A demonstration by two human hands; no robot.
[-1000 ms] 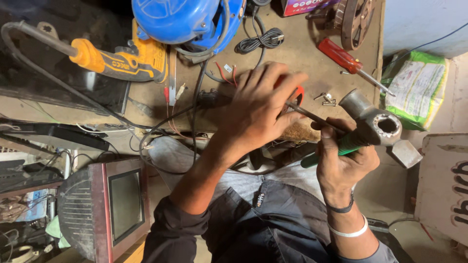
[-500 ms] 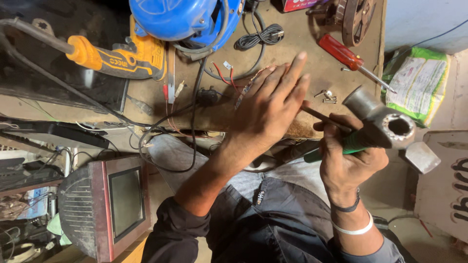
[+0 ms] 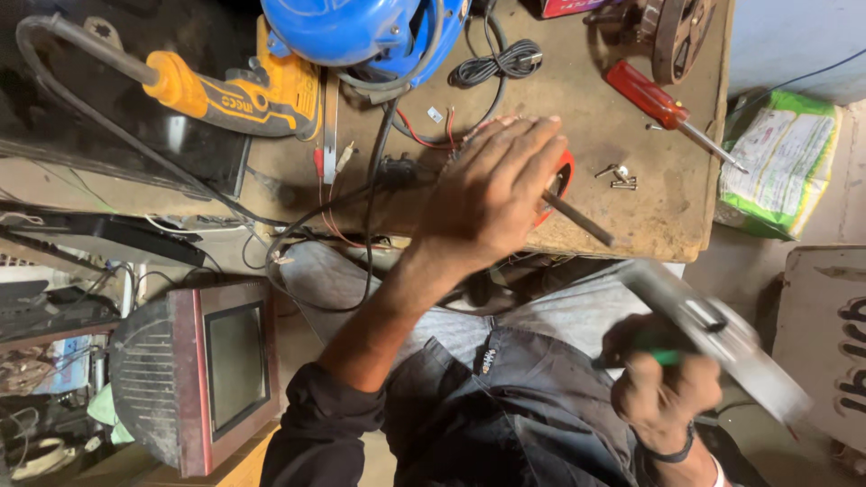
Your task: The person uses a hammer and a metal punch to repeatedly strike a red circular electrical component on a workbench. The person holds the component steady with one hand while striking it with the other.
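Head view: left hand (image 3: 492, 194), fingers spread, pins red-rimmed part (image 3: 561, 185) with rod (image 3: 577, 218) on workbench (image 3: 667, 225); right hand (image 3: 663, 392) clenched on green-handled, blurred, probably hammer (image 3: 713, 338), raised; striking unfinished.

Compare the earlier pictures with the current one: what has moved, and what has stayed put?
The right hand has swung its green-handled hammer down and away from the bench, toward the lap; it is blurred. The left hand stays flat over the red part with the metal rod. The drill and red screwdriver lie as before.
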